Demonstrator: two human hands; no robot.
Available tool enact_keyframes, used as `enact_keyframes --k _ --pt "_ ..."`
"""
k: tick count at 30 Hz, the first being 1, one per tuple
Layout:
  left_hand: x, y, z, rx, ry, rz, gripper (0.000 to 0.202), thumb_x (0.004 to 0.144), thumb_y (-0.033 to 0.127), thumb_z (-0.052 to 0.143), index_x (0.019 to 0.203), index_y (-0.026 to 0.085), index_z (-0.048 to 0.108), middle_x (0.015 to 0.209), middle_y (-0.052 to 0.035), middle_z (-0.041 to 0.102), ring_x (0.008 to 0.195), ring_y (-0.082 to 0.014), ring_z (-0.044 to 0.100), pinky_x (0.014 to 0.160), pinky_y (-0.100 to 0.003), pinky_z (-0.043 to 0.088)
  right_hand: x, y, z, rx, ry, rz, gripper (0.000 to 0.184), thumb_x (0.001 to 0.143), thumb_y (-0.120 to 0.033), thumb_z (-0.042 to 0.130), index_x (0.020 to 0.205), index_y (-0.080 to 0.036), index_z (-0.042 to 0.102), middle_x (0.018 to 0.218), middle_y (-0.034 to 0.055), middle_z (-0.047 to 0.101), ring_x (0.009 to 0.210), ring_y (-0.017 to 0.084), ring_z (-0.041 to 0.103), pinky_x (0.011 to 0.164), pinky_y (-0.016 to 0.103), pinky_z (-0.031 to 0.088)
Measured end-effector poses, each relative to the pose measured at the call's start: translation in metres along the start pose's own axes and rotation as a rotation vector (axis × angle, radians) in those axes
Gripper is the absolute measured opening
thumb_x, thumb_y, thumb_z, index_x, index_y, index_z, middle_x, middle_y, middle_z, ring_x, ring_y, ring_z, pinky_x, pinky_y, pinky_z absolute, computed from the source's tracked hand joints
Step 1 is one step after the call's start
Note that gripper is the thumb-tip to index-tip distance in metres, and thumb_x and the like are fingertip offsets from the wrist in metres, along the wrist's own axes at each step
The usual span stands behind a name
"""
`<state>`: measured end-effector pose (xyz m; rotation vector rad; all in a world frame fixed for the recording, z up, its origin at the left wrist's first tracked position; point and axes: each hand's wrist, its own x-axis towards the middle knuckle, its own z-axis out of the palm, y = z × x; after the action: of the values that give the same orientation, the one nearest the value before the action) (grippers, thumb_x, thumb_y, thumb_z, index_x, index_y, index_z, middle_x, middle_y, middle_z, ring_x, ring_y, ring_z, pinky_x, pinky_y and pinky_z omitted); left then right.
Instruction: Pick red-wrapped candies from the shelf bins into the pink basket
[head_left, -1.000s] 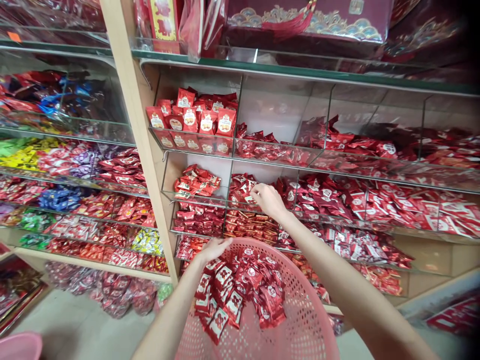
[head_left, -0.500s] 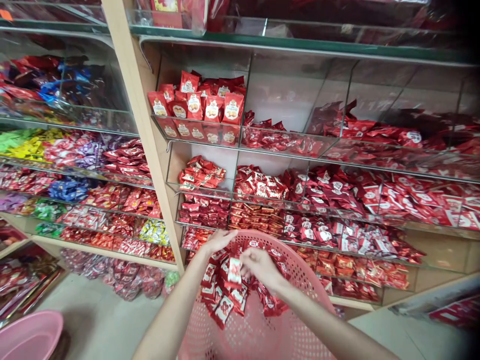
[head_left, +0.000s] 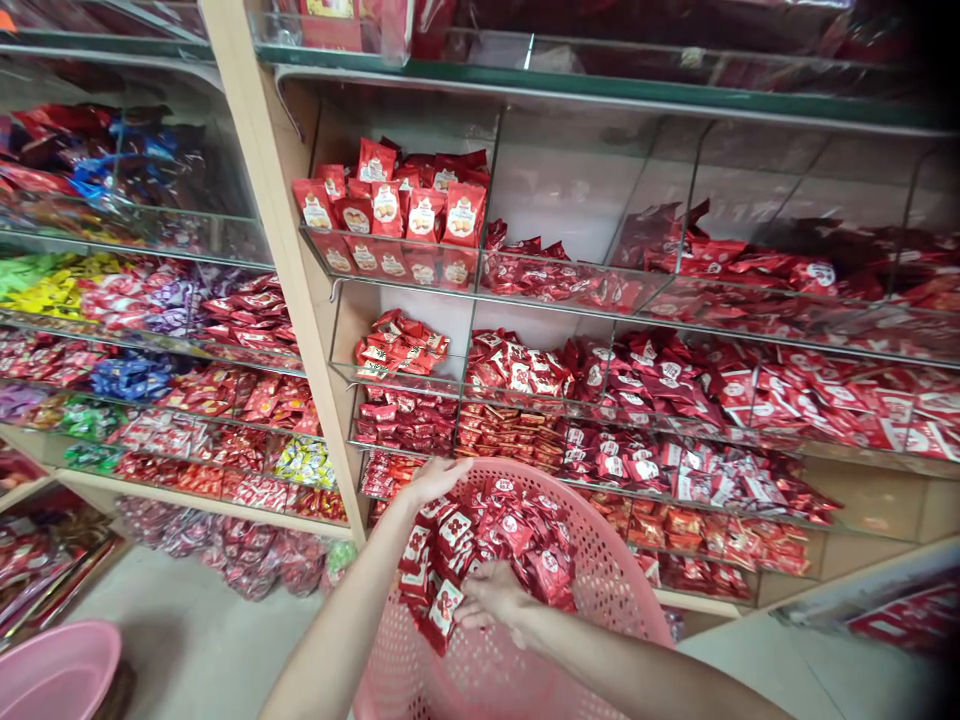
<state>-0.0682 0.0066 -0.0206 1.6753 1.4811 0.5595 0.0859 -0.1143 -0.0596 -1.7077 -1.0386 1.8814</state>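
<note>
A pink perforated plastic basket stands right in front of me, tilted so its inside shows. My left hand grips its far left rim, with the fingers laid over the edge. Inside lies a heap of small red and white candy packets, mostly against the far wall. My right hand is down in the basket at the near side of this heap. Its fingers are parted and slightly bent, close against a white-faced packet. No packet shows clearly inside its grasp.
Glass-fronted shelves full of red packets rise behind the basket. A wooden post divides them from the left shelves with multicoloured packets. Bagged sweets lie on the floor below. A pink basin sits at lower left.
My right hand has moved down and toward me inside the basket, away from the white packet it held up before. More of the heap shows. My left hand stays on the rim.
</note>
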Motion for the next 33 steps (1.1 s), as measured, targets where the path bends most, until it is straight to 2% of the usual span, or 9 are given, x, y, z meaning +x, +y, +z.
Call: enact_keyframes --k 7,11,14,17,21,23,27,30,33 --pt "0.004 -0.005 0.002 -0.025 -0.008 -0.011 0.066 0.072 0.073 0.035 0.092 0.021 0.069 0.100 -0.0039 0.070 0.100 -0.0250 0.059 0.092 -0.034 0.040 -0.004 0.009 0.005 -0.017 -0.074 0.062 0.012 0.080 -0.012 0.050 0.071 -0.018 0.045 0.055 0.0025 0.060 0.067 0.020 0.069 0.063 0.027 0.056" --pt "0.004 -0.005 0.002 -0.026 0.000 -0.005 0.066 0.073 0.073 0.035 0.092 0.021 0.069 0.100 -0.0040 0.070 0.100 -0.0250 0.059 0.093 -0.034 0.040 -0.006 0.004 0.006 0.099 -0.002 0.022 0.012 0.082 -0.012 0.047 0.072 -0.019 0.045 0.059 0.0011 0.059 0.069 0.018 0.069 0.067 0.026 0.055" --pt "0.003 -0.004 0.001 -0.013 0.008 -0.002 0.065 0.073 0.073 0.034 0.089 0.021 0.070 0.100 -0.0037 0.070 0.100 -0.0246 0.059 0.093 -0.033 0.039 -0.007 0.002 0.004 0.065 0.012 -0.003 0.008 0.083 -0.014 0.045 0.077 -0.019 0.044 0.056 -0.0009 0.058 0.063 0.017 0.068 0.064 0.026 0.054" --pt "0.004 -0.004 0.001 -0.003 0.003 -0.004 0.065 0.073 0.073 0.034 0.090 0.021 0.070 0.100 -0.0032 0.070 0.100 -0.0243 0.059 0.094 -0.033 0.039 -0.008 0.005 0.000 -0.266 0.011 -0.088 0.006 0.082 -0.015 0.043 0.078 -0.018 0.047 0.053 -0.0014 0.058 0.057 0.017 0.066 0.058 0.026 0.052" --pt "0.004 -0.004 0.000 0.002 -0.006 -0.001 0.065 0.073 0.073 0.033 0.091 0.022 0.070 0.101 -0.0031 0.069 0.102 -0.0244 0.058 0.094 -0.033 0.039 -0.019 0.012 -0.004 -1.042 0.008 -0.509 0.009 0.072 -0.014 0.051 0.069 -0.017 0.059 0.071 0.0034 0.068 0.074 0.020 0.066 0.071 0.028 0.049" --pt "0.004 -0.004 0.000 0.005 -0.005 0.004 0.065 0.074 0.073 0.033 0.090 0.022 0.070 0.102 -0.0033 0.069 0.103 -0.0247 0.058 0.095 -0.034 0.038 -0.025 0.015 -0.003 -1.286 -0.068 -0.582 0.013 0.071 -0.015 0.051 0.069 -0.017 0.064 0.076 0.0048 0.070 0.077 0.022 0.066 0.072 0.027 0.048" --pt "0.002 -0.002 0.000 0.009 0.001 0.014 0.065 0.074 0.073 0.033 0.089 0.021 0.070 0.101 -0.0037 0.069 0.103 -0.0250 0.058 0.095 -0.034 0.038 -0.030 0.017 0.007 -1.446 -0.195 -0.626 0.022 0.075 -0.019 0.048 0.078 -0.016 0.070 0.078 0.0096 0.071 0.073 0.025 0.067 0.064 0.029 0.050" --pt "0.002 -0.001 0.000 0.006 0.004 0.018 0.065 0.073 0.073 0.033 0.090 0.022 0.070 0.101 -0.0037 0.069 0.103 -0.0250 0.057 0.095 -0.034 0.038 -0.028 0.015 0.016 -1.449 -0.168 -0.713 0.024 0.077 -0.019 0.047 0.082 -0.016 0.071 0.077 0.0101 0.071 0.071 0.026 0.067 0.065 0.031 0.052" --pt "0.001 -0.001 0.000 0.005 0.003 0.014 0.065 0.073 0.073 0.033 0.090 0.022 0.070 0.103 -0.0032 0.069 0.104 -0.0249 0.057 0.096 -0.034 0.038 -0.028 0.012 0.020 -1.461 -0.161 -0.731 0.023 0.077 -0.019 0.049 0.081 -0.019 0.072 0.075 0.0074 0.071 0.068 0.025 0.067 0.061 0.031 0.053"
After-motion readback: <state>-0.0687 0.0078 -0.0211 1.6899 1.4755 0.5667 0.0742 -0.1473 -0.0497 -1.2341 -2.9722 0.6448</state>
